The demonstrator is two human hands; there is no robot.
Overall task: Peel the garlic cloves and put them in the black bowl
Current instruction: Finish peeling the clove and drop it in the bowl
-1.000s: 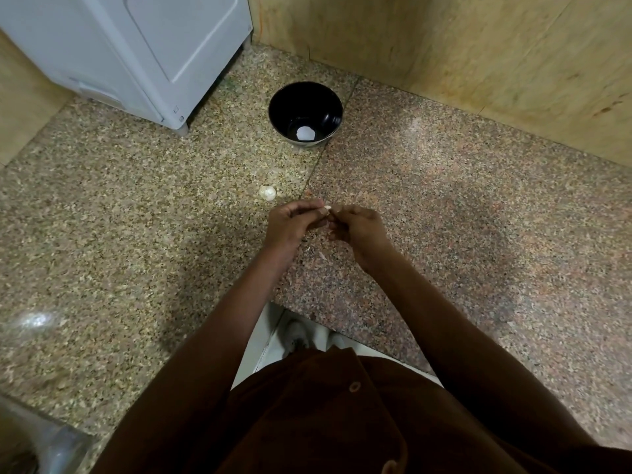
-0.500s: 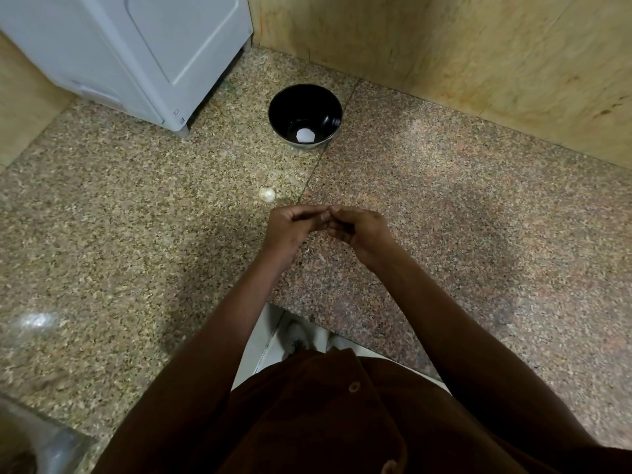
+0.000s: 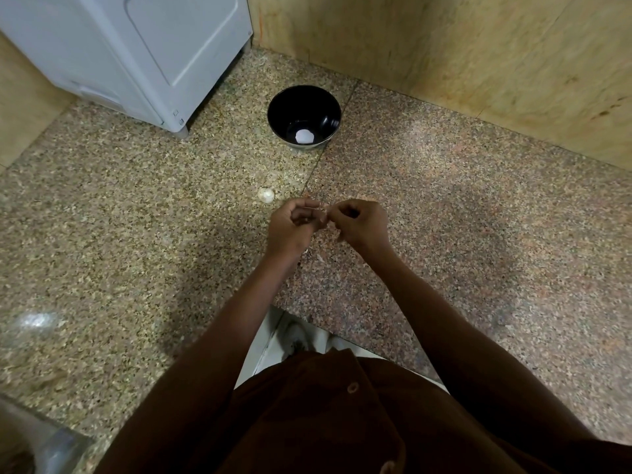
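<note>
1. I count one black bowl [image 3: 304,118] at 12 o'clock, holding one white clove [image 3: 304,136].
2. One garlic piece [image 3: 266,195] lies on the table [image 3: 136,234] at 11 o'clock of my hands.
3. Left hand [image 3: 292,227] and right hand [image 3: 360,223], fingers curled, pinch something small between them; I cannot tell what.
4. One white appliance [image 3: 136,53] stands at 10 o'clock.

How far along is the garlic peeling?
Done: one white peeled garlic clove lies in the round black bowl. In hand: the left hand and right hand pinch something small between them, mostly hidden. Left: one unpeeled pale garlic clove on the speckled granite counter.
</note>
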